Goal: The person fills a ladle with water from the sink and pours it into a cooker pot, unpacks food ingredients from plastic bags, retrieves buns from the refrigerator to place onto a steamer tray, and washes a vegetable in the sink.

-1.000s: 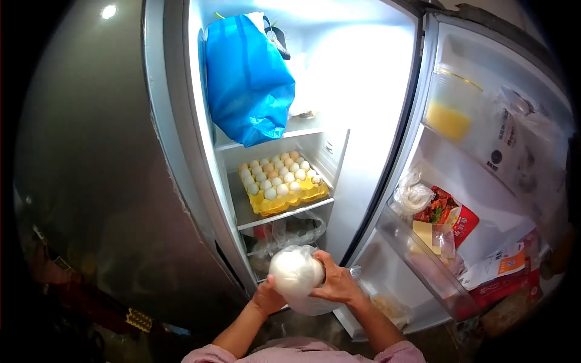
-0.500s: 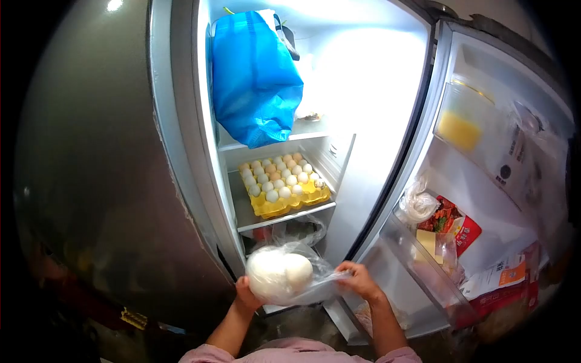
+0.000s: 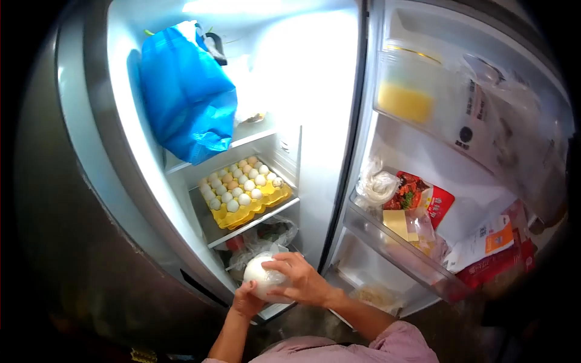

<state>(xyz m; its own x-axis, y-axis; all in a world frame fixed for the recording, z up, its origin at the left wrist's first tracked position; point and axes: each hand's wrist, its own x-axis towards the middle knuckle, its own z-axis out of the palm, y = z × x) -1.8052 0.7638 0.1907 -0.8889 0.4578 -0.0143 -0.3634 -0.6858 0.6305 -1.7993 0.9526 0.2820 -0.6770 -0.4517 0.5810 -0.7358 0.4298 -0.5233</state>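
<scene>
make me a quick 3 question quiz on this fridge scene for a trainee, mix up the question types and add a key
1. True or false: the left hand and the right hand are both on the white round item.

2. Short answer: what sits on the shelf just below the blue bag?

3. Multiple choice: what colour are the contents of the clear container high on the open fridge door?
A) green
B) yellow
C) red

Key
1. True.
2. A yellow egg tray holding eggs.
3. B.
</scene>
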